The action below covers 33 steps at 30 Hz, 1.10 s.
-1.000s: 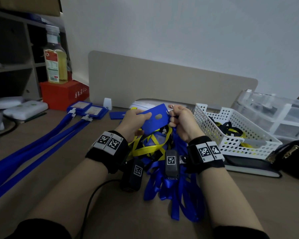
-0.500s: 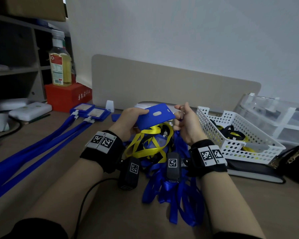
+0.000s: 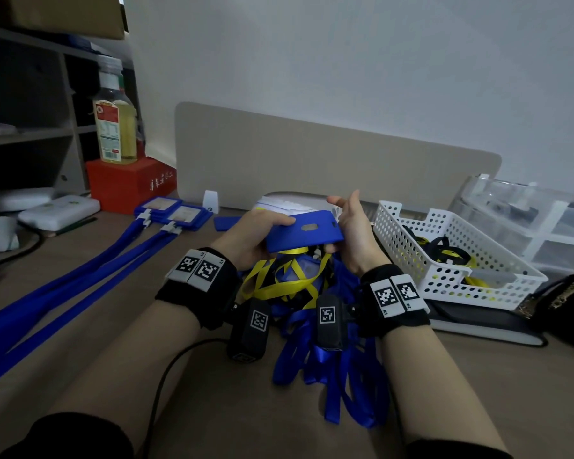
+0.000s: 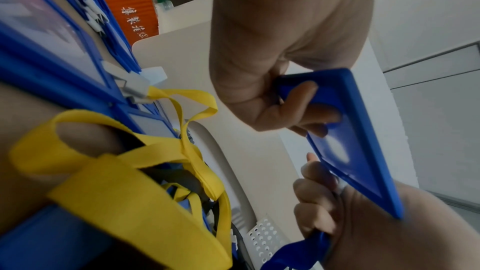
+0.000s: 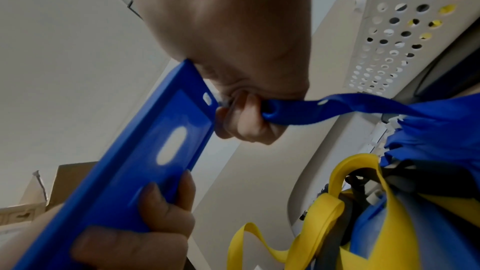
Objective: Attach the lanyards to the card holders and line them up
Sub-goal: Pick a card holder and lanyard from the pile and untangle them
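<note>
1. Nearest you, a tangle of blue lanyards [image 3: 332,376] lies on the worktop [image 3: 478,392] between your forearms, with yellow lanyards [image 3: 279,286] heaped just beyond it.
2. Your left hand [image 3: 246,236] holds a blue card holder [image 3: 304,230] above that heap. Its grip is clamped on the holder's left end, thumb on top and fingers curled underneath.
3. Your right hand [image 3: 355,233] meets the holder's right end. Its lower fingers are curled tight on the end of one blue lanyard strap [image 5: 311,110], right beside the holder's slot [image 5: 207,98]; the upper fingers stand straight. The clip itself is hidden in the fist.
4. To your right, a white perforated basket [image 3: 497,289] holds black and yellow lanyards.
5. To your left, two finished card holders [image 3: 173,210] lie side by side, their blue straps [image 3: 63,293] running back towards you.
6. Farther left, a bottle [image 3: 115,127] stands on a red box [image 3: 130,183].
</note>
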Motion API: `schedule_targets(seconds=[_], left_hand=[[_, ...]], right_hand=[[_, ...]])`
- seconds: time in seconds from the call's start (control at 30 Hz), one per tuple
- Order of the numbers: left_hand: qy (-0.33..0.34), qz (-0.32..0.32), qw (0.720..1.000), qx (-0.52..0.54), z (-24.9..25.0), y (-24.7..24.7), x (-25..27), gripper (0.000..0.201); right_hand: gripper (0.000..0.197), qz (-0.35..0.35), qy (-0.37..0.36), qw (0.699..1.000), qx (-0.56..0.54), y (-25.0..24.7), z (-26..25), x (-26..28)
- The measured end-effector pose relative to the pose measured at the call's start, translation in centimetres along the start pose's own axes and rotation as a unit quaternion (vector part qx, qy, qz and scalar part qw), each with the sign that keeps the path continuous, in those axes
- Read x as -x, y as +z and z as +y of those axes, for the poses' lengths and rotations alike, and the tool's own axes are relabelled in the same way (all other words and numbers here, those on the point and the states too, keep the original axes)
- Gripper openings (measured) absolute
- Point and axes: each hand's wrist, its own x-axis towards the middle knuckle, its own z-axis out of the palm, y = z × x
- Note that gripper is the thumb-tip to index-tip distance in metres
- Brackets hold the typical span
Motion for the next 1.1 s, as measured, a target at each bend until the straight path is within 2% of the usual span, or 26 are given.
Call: schedule_targets(seconds=[0.07,0.17,0.27,0.4,0.53,0.7,0.8,0.93,1.1], left_hand=[[-0.008,0.003,1.0,0.003,0.0,-0.2,-0.1,0.006],[-0.016,0.01,1.0,0.012,-0.2,-0.3,-0.3,0.017],[-0.009,0.016,1.0,0.017,-0.1,-0.3,-0.3,0.01],[0.0,0.032,0.999,0.025,-0.2,-0.6,-0.7,0.008],[0.0,0.037,0.998,0.045,-0.2,-0.6,-0.8,0.013],[-0.005,0.034,0.998,0.045,-0.3,-0.9,-1.1,0.015],[-0.012,0.035,0.998,0.054,-0.3,-1.1,-1.2,0.015],[-0.019,0.043,0.997,0.058,-0.4,-1.4,-1.3,0.021],[-0.026,0.054,0.997,0.051,-0.3,-1.5,-1.4,0.02]], right_hand=[[0.055,0.001,-0.01,1.0,0.008,0.1,0.1,0.0],[0.041,-0.006,-0.014,1.0,0.013,0.3,0.1,0.1],[0.025,-0.028,0.004,1.0,-0.01,0.5,-0.2,0.7],[0.029,-0.035,0.011,0.996,-0.077,0.4,-0.3,0.9],[0.027,0.033,-0.004,0.993,-0.111,0.2,0.1,0.2],[0.023,0.065,-0.048,0.993,-0.085,0.4,0.2,0.0],[0.019,0.088,-0.094,0.992,-0.003,0.0,0.5,-0.3],[0.013,0.095,-0.109,0.987,0.069,-0.5,1.0,-0.4],[0.016,0.095,-0.101,0.99,0.013,-0.4,0.7,0.1]])
